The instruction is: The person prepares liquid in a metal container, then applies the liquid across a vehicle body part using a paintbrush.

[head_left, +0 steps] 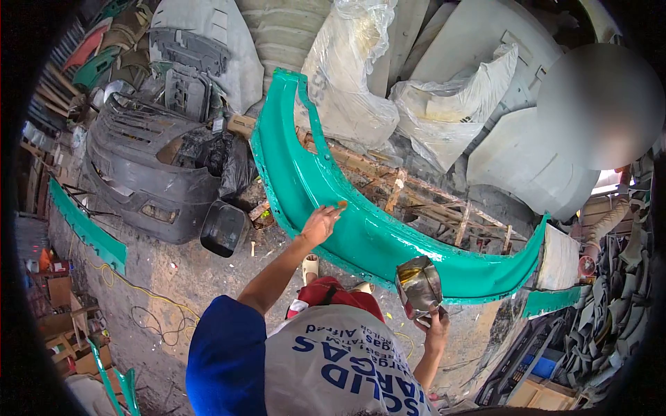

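Note:
A long curved green panel with a glossy wet-looking surface spans the middle of the head view. My left hand is over its lower left part, fingers closed around a small orange-brown piece near the surface; what the piece is cannot be made out. My right hand grips a metal container from below, in front of the panel's lower edge. The container is open at the top, with dark, shiny inner walls.
Wooden supports stand behind the panel. A dark bumper and a black bin lie to the left. Plastic-wrapped parts lean at the back. A yellow cable crosses the floor. A blurred person's head is at the upper right.

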A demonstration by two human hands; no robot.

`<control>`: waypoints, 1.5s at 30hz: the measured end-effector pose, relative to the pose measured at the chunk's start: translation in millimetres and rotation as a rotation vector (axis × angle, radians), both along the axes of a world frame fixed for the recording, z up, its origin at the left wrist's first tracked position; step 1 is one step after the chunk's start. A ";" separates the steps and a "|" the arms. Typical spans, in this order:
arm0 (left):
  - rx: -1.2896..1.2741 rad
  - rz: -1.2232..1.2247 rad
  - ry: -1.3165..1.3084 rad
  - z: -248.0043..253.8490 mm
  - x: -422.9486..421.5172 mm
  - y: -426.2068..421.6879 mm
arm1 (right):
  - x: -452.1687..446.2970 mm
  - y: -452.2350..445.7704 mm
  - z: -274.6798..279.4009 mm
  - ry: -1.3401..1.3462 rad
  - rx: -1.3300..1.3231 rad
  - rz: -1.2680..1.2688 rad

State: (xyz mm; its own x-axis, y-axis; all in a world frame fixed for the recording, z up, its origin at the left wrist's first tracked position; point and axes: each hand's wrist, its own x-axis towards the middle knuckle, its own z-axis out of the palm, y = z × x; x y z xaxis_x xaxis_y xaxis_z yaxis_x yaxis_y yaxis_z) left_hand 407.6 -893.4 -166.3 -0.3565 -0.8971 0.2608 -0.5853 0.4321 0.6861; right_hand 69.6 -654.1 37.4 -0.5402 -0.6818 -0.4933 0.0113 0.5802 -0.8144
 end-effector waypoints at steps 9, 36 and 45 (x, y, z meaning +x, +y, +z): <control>0.421 -0.081 0.276 -34.7 104.7 -143.2 | 2.6 -6.9 2.4 -0.065 -0.020 -0.034; 0.015 0.197 -0.169 10.6 -39.5 18.5 | 4.0 3.2 -1.4 -0.065 -0.045 -0.105; 0.069 0.155 -0.123 38.9 -3.2 -6.4 | -23.7 19.2 -5.0 -0.102 -0.051 -0.108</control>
